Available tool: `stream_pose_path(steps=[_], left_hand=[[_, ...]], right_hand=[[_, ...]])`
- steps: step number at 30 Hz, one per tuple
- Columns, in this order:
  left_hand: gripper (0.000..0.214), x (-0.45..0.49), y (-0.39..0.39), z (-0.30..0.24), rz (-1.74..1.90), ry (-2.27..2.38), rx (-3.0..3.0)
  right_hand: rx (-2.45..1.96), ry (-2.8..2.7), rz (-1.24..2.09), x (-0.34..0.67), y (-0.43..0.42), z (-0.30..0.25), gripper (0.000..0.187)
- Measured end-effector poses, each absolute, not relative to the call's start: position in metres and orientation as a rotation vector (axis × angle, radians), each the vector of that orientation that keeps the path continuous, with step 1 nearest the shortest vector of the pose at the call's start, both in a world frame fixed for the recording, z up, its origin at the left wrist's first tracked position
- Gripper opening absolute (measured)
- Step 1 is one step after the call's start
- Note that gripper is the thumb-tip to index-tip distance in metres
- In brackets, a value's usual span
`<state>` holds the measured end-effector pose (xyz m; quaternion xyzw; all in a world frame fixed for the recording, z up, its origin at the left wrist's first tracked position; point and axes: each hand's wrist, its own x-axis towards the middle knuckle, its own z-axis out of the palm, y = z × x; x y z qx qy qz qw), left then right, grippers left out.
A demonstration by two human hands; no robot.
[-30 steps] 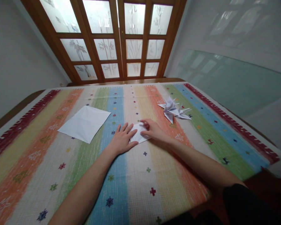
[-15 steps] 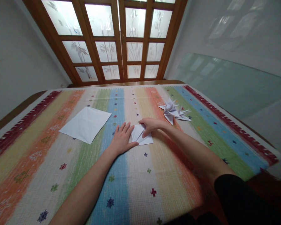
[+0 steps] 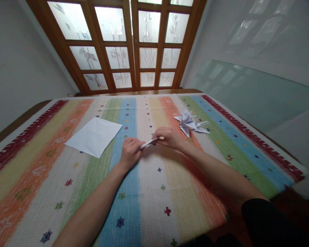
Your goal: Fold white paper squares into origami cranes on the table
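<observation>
A small folded white paper (image 3: 149, 143) is lifted off the striped tablecloth (image 3: 67, 178), seen almost edge-on. My left hand (image 3: 130, 151) grips its left end with curled fingers. My right hand (image 3: 170, 137) pinches its right end. Both hands are at the middle of the table, over the blue and cream stripes.
A flat square white sheet (image 3: 94, 136) lies to the left of my hands. Finished white origami figures (image 3: 190, 122) sit to the right, beyond my right hand. Wooden glazed doors (image 3: 134, 44) stand behind the table's far edge. A wall with a glass panel (image 3: 252, 92) runs along the right.
The folded paper lay flat under both hands before. Now both hands have closed on it and raised it off the cloth, turned nearly edge-on.
</observation>
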<state>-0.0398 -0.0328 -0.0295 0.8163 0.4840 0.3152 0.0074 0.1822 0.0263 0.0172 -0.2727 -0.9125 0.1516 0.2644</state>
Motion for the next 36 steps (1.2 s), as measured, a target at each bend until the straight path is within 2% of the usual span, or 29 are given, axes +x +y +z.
stream_pose_path(steps=[3, 6, 10, 18, 25, 31, 33, 36], left_hand=[[0.022, -0.042, -0.032, -0.031, 0.986, 1.499, 2.732], [0.016, -0.045, -0.029, -0.032, 0.858, 1.331, 2.869], [0.015, -0.047, -0.03, -0.029, 0.738, 1.119, 2.833], [0.019, -0.045, -0.029, -0.029, 0.755, 1.188, 2.673], [0.026, -0.044, -0.026, -0.027, 0.668, 1.428, 2.537], [0.024, -0.043, -0.026, -0.025, 0.558, 1.563, 2.534], [0.023, -0.042, -0.025, -0.025, 0.519, 1.573, 2.531], [0.022, -0.042, -0.025, -0.026, 0.49, 1.586, 2.511]], right_hand=[[-0.498, -2.483, 0.097, 0.187, 0.02, -0.006, 0.022], [-0.456, -2.563, -0.056, 0.197, 0.016, -0.029, 0.018], [-0.561, -2.675, -0.043, 0.206, 0.004, -0.035, 0.02], [-0.946, -2.756, -0.104, 0.185, -0.029, -0.022, 0.035], [-1.285, -2.551, 0.05, 0.174, -0.03, -0.015, 0.032], [-1.372, -2.453, 0.132, 0.171, -0.025, -0.018, 0.021], [-1.39, -2.388, 0.222, 0.171, -0.024, -0.018, 0.013], [-1.393, -2.335, 0.36, 0.17, -0.023, -0.018, 0.011]])
